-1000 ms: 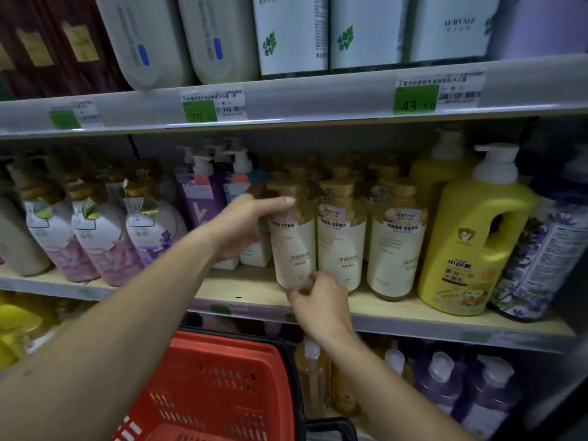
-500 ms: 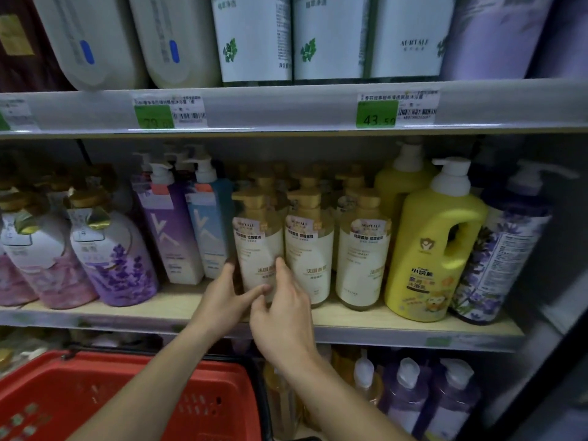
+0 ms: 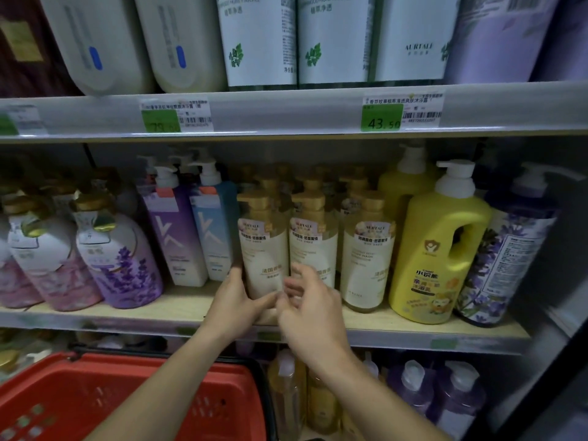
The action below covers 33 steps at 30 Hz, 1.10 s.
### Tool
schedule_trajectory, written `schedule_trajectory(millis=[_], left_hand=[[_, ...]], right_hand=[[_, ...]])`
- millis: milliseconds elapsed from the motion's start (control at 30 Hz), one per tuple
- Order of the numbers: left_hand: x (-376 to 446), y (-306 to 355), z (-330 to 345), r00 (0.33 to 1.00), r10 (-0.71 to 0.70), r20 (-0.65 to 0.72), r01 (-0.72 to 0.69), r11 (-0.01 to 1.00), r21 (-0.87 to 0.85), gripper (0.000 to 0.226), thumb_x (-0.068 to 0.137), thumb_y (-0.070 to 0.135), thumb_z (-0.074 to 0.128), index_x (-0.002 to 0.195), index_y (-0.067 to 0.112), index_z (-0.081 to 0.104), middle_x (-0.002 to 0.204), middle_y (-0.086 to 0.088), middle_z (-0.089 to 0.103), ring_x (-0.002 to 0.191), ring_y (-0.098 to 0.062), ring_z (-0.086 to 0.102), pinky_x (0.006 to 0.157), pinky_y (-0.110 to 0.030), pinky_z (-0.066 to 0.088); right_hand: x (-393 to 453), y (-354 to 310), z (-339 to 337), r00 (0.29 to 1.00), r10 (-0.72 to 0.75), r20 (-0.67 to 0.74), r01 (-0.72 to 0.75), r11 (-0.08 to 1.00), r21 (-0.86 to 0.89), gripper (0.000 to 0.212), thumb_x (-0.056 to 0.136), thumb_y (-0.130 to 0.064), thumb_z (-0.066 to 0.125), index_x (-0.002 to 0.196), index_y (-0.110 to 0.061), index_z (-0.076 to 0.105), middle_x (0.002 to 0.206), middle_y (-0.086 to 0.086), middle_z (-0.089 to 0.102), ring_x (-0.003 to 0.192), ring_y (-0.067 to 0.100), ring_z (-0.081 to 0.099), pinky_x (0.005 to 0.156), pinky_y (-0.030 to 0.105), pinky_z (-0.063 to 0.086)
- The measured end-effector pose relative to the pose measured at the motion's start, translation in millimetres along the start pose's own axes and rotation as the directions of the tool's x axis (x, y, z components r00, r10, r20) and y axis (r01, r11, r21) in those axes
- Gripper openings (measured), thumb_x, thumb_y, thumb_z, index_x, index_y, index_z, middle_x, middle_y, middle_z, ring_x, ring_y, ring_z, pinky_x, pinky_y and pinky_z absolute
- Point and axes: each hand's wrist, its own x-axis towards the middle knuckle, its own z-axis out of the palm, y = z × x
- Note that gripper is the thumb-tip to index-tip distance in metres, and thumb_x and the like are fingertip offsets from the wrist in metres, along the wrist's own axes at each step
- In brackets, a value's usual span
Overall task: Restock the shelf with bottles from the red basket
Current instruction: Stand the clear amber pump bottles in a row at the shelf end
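Across the middle, the shelf [image 3: 178, 308] is carrying rows of bottles standing up so their labels are facing out. At seven o'clock the red basket [image 3: 95, 399] is waiting below. The left hand [image 3: 234, 302] is wrapping its grip round the cream bottle [image 3: 264, 249], lining it up. At its three o'clock, the right hand [image 3: 313, 313] is hovering with loose fingers, holding nothing.

Dim aisle, tiered store shelving [image 3: 318, 113]

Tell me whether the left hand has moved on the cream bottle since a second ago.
Yes. The left hand has dropped from the leftmost cream bottle's upper label to its base, near the shelf edge.
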Motion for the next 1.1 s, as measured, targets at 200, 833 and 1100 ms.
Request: schedule_trajectory(millis=[200, 833, 1100], left_hand=[[-9.6, 19.9, -7.8, 0.999, -0.035, 0.000, 0.035, 0.999, -0.037, 0.081, 0.068, 0.047, 0.093, 0.128, 0.030, 0.040, 0.141, 0.001, 0.058, 0.128, -0.013, 0.056, 0.107, -0.037, 0.049], [59.1, 201.9, -41.6, 0.886, 0.252, 0.390, -0.454, 0.643, 0.617, 0.018, 0.098, 0.032, 0.065, 0.083, 0.033, 0.055, 0.082, 0.006, 0.061, 0.073, -0.009, 0.058, 0.055, -0.022, 0.037], [62.4, 202.5, -44.6, 0.894, 0.182, 0.410, -0.391, 0.764, 0.513, 0.014, 0.095, 0.038, 0.070, 0.089, 0.037, 0.057, 0.089, 0.008, 0.064, 0.083, -0.010, 0.059, 0.060, -0.023, 0.039]], right_hand=[[-3.3, 8.5, -89.8, 0.961, -0.173, -0.215, 0.100, 0.944, -0.313, 0.044, 0.091, -0.022, 0.072, 0.128, -0.030, 0.049, 0.115, -0.017, 0.052, 0.106, 0.002, 0.056, 0.095, 0.027, 0.054], [124.4, -82.6, -165.4, 0.944, 0.124, 0.307, 0.235, 0.404, -0.884, 0.011, 0.099, -0.032, 0.058, 0.101, -0.021, 0.060, 0.087, 0.002, 0.063, 0.078, 0.017, 0.059, 0.058, 0.028, 0.038], [120.0, -86.6, -165.1, 0.927, 0.042, 0.373, 0.325, 0.405, -0.855, 0.022, 0.095, -0.028, 0.068, 0.081, -0.027, 0.051, 0.084, -0.001, 0.060, 0.073, 0.014, 0.058, 0.054, 0.025, 0.039]])
